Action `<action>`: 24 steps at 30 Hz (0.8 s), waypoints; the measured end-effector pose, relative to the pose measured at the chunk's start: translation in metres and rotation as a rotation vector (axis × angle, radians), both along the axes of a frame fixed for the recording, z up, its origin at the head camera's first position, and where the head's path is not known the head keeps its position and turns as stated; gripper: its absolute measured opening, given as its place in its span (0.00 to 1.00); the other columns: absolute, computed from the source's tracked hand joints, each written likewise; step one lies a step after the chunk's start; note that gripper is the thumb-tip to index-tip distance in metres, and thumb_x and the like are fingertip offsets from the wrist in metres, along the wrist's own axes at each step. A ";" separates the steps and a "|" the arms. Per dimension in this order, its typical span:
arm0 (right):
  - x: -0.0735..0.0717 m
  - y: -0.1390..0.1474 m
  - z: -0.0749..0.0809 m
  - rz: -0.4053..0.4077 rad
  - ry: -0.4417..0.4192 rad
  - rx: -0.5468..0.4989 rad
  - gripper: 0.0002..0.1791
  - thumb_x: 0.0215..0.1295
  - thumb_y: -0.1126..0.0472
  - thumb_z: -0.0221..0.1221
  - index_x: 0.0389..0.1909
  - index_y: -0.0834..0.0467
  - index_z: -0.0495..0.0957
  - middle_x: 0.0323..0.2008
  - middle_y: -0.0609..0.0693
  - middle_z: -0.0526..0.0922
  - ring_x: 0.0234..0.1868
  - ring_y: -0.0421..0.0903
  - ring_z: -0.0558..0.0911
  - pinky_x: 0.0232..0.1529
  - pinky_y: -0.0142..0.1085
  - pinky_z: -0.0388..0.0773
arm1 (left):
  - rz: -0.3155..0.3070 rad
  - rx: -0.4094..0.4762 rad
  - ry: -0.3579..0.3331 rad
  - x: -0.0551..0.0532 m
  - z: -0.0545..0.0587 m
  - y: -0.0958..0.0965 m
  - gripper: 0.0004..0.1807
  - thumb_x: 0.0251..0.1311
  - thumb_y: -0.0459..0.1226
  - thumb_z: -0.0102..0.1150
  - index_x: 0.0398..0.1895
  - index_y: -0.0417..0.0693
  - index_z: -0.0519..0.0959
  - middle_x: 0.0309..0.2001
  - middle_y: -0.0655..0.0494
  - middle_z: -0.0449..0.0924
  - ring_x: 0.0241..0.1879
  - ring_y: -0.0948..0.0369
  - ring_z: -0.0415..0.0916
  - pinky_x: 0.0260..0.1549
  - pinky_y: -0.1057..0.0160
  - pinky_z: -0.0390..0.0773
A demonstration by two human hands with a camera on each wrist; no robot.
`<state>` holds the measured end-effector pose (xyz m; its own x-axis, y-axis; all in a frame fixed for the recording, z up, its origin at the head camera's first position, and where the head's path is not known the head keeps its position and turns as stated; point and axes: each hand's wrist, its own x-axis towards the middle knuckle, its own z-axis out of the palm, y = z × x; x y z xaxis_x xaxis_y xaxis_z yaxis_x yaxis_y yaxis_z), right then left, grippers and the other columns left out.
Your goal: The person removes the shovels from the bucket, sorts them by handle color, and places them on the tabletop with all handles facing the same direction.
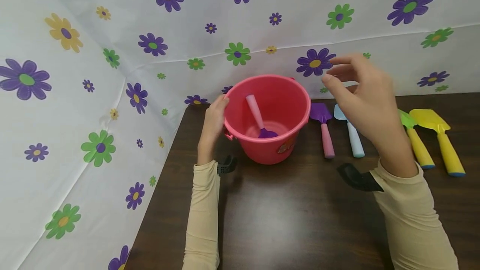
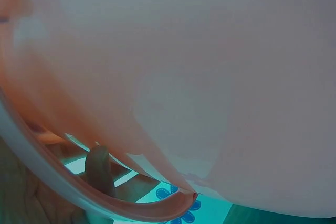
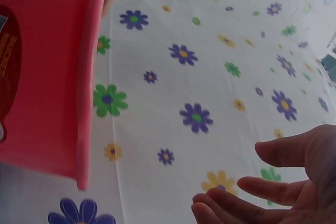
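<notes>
A pink bucket (image 1: 268, 147) stands on the dark table, its mouth tilted toward the head camera. Inside it a small toy shovel (image 1: 255, 111) with a pink handle and purple blade leans against the wall. At the bucket's left side my left hand (image 1: 213, 122) grips the rim. The bucket's wall (image 2: 199, 77) fills most of the left wrist view, with its handle (image 2: 126, 208) curving below. My right hand (image 1: 369, 99) hovers to the right of the bucket, holding nothing, fingers bent loosely and apart from the thumb. In the right wrist view that hand is well off the bucket's rim (image 3: 89, 77).
Right of the bucket lie a purple toy shovel with a pink handle (image 1: 325, 136), a light blue one (image 1: 355, 138), a green-bladed one (image 1: 416, 141) and a yellow one (image 1: 446, 145). A flower-printed white sheet (image 1: 112, 116) hangs behind and left of the table (image 1: 270, 216).
</notes>
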<state>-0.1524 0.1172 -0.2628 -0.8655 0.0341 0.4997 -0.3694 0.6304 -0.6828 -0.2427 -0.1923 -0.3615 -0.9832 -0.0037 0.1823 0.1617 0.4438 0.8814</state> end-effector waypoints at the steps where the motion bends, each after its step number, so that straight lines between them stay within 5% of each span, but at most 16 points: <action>1: -0.003 -0.005 0.002 0.028 0.001 0.015 0.23 0.74 0.57 0.60 0.66 0.62 0.75 0.57 0.63 0.83 0.58 0.61 0.82 0.51 0.29 0.79 | 0.000 0.003 0.000 0.000 0.000 0.000 0.25 0.80 0.47 0.38 0.65 0.44 0.77 0.41 0.42 0.82 0.31 0.56 0.78 0.30 0.69 0.76; 6: -0.015 -0.027 0.006 0.165 0.003 0.101 0.21 0.73 0.60 0.61 0.62 0.66 0.75 0.54 0.64 0.84 0.54 0.62 0.84 0.51 0.61 0.83 | -0.006 0.010 -0.004 -0.001 0.000 0.001 0.25 0.80 0.47 0.37 0.66 0.45 0.77 0.39 0.42 0.82 0.29 0.57 0.78 0.28 0.68 0.75; 12: -0.027 -0.044 0.003 0.232 -0.024 0.156 0.22 0.71 0.61 0.63 0.62 0.67 0.76 0.53 0.65 0.85 0.53 0.63 0.85 0.49 0.60 0.84 | -0.006 0.015 -0.006 0.000 0.000 0.003 0.26 0.80 0.47 0.37 0.67 0.45 0.76 0.44 0.43 0.84 0.35 0.53 0.80 0.32 0.68 0.77; 24: -0.053 -0.081 -0.015 0.297 -0.138 0.182 0.21 0.70 0.62 0.63 0.59 0.67 0.75 0.52 0.64 0.84 0.55 0.60 0.84 0.53 0.55 0.83 | -0.003 0.016 -0.009 0.000 0.001 0.001 0.24 0.80 0.47 0.38 0.65 0.46 0.77 0.40 0.43 0.82 0.31 0.55 0.78 0.29 0.68 0.77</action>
<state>-0.2055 0.0367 -0.2778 -0.8841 -0.3072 0.3520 -0.4664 0.6255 -0.6254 -0.2427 -0.1917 -0.3608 -0.9848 -0.0031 0.1736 0.1555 0.4291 0.8897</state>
